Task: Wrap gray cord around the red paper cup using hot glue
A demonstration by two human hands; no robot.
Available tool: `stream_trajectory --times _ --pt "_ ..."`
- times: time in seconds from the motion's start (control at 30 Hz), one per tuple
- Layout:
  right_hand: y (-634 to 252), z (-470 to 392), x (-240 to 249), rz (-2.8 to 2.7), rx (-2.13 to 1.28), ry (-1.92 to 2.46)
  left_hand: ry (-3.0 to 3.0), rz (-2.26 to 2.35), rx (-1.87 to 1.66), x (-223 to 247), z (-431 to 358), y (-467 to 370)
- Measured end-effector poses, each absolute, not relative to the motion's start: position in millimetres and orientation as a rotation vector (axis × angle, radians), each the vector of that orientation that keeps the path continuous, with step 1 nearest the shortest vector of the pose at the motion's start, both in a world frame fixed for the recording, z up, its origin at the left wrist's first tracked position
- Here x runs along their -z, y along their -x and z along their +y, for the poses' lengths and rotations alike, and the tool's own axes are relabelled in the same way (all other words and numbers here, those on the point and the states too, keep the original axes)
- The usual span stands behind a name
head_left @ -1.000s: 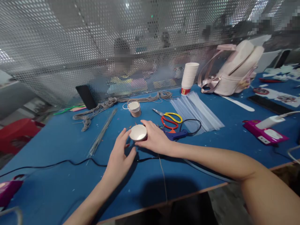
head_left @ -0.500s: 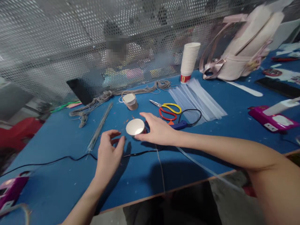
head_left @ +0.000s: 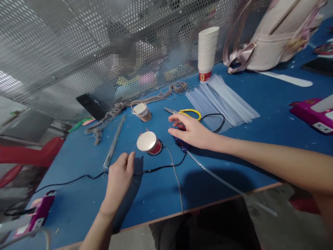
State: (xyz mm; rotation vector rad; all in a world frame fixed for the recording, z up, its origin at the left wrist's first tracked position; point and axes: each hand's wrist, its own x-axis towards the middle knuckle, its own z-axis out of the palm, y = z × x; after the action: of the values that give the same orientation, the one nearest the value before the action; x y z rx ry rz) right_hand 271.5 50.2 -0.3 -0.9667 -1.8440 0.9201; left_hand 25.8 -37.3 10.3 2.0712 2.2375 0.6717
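Note:
A white paper cup [head_left: 147, 141] with a red band stands on the blue table, and neither hand touches it. My left hand [head_left: 120, 175] is just in front of it on the left, fingers curled in and thumb against them, with nothing showing in it. To the cup's right, my right hand [head_left: 194, 132] hovers with thumb and fingers apart over a blue hot glue gun [head_left: 182, 144], mostly hidden beneath it. A clear glue stick [head_left: 208, 171] runs from the gun past the table edge. Scissors [head_left: 191, 113] with yellow and red handles lie partly under that hand.
Behind stands a small cup wrapped in cord [head_left: 142, 111], near grey cord [head_left: 156, 98] and a black phone [head_left: 90, 106]. A stack of cups [head_left: 208, 52], clear glue sticks [head_left: 221, 100] and a pale backpack [head_left: 270, 45] are at the back right. A black cable [head_left: 156, 170] crosses the table.
My right hand has let go of the cup and moved right, over the glue gun. My left hand's fingers have closed in. The view has tilted and shifted a little.

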Motion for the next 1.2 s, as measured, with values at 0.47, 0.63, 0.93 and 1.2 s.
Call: stream_trajectory --times 0.47,0.63,0.93,1.2 --pt "-277.8 46.4 9.7 -2.095 -0.459 0.838 -2.602 2.163 -0.688 -17.8 -62.3 -52.7" --pt "-272.1 43.1 9.5 -2.122 -0.431 0.778 -2.753 2.098 -0.552 -20.5 -64.7 -54.0" --pt "-257.5 52.2 -1.4 -2.365 -0.452 0.754 -2.698 1.672 -0.425 -36.5 -70.6 -58.1" --pt "-255.6 52.4 -3.6 -2.475 -0.504 0.74 -2.86 1.931 -0.441 -39.7 -59.8 -65.3"
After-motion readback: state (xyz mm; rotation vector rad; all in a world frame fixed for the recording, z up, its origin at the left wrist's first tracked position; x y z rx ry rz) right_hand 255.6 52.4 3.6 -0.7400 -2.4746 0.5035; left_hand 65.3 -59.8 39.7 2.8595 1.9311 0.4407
